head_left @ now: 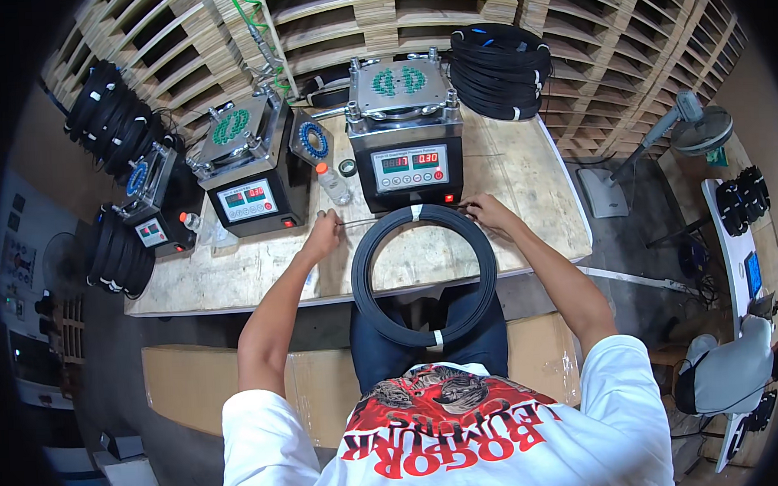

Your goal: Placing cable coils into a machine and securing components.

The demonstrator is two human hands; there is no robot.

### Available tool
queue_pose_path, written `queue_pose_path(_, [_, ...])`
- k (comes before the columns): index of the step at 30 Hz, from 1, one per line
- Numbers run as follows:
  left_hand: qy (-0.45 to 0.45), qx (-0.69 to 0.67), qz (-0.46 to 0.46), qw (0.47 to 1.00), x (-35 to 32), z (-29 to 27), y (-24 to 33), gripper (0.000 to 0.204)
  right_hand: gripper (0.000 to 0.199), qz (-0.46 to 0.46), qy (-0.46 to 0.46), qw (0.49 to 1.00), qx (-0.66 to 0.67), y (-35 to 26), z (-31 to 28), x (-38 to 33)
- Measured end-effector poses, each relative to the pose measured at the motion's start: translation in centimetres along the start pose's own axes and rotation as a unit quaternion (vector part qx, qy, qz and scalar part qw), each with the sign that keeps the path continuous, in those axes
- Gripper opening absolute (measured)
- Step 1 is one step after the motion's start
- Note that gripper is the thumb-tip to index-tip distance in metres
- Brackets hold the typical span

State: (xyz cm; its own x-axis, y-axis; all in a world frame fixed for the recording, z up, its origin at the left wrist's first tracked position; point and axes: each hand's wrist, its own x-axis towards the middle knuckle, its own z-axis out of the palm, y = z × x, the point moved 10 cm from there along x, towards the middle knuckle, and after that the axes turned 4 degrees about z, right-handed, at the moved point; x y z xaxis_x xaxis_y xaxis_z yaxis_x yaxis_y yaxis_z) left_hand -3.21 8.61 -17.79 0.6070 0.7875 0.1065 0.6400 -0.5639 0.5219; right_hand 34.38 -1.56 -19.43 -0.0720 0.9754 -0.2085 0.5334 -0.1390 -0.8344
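A coil of black cable (365, 283) bound with white bands rests against the table's front edge, its lower part over my lap. My left hand (323, 234), to the left of the coil, is closed on a thin dark cable end (359, 222) that runs toward the coil's top. On the other side my right hand (489, 214) pinches at the coil's upper right, with a small dark end between the fingers; its exact shape is too small to make out. Directly beyond the coil stands a polishing machine (406, 147) with a lit red display and a plate of green-tipped pieces on top.
Two similar machines (251, 175) (157, 205) stand to the left on the wooden table (526, 198). A clear bottle with an orange cap (334, 186) and a roll of tape (347, 167) sit between machines. Stacked cable coils (500, 73) lie back right. A fan (701, 125) and another person (729, 371) are at right.
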Motion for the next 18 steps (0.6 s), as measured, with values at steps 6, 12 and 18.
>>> queue_pose_path(6, [-0.043,-0.067,-0.031,0.996,-0.3,1.0,-0.4,0.022,0.041,0.089,-0.011,0.994,-0.061,-2.0,0.8,-1.4])
queue_pose_path(12, [-0.108,-0.026,0.033,0.993,2.5,1.5,3.0,0.034,0.049,0.085,0.017,0.973,-0.214,-2.4,1.7,-2.1])
queue_pose_path(18, [-0.139,-0.029,-0.061,0.988,2.8,2.6,3.8,0.036,0.044,0.112,0.107,0.957,-0.247,-3.8,2.2,-3.4])
